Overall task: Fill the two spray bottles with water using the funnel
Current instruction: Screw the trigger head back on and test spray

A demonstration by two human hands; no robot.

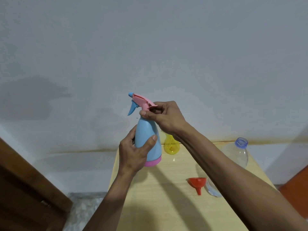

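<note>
**Blue bottle in both hands, above the table**

Head view: I see the blue spray bottle (pixel 147 139) held upright in the air, over the far left corner of the wooden table (pixel 158 205). Left hand (pixel 133 154) grips the body, thumb across the front, fingers wrapped round the back. Right hand (pixel 165 117) is curled round the neck just under the pink spray head (pixel 141 101); thumb and fingers pinch the collar there. Nozzle and blue trigger point left. Pink base band is visible below the left hand.

Yellow spray bottle (pixel 171 146) stands on the table behind the blue one, partly hidden by the right forearm; I can't tell whether its head is on. Orange funnel (pixel 197 184) lies on its side on the tabletop, spout toward me, just beside the right forearm. Clear plastic bottle (pixel 238 152) with an open blue-ringed neck stands at the far right edge, uncapped. Something clear lies right of the funnel; can't identify it.
</note>
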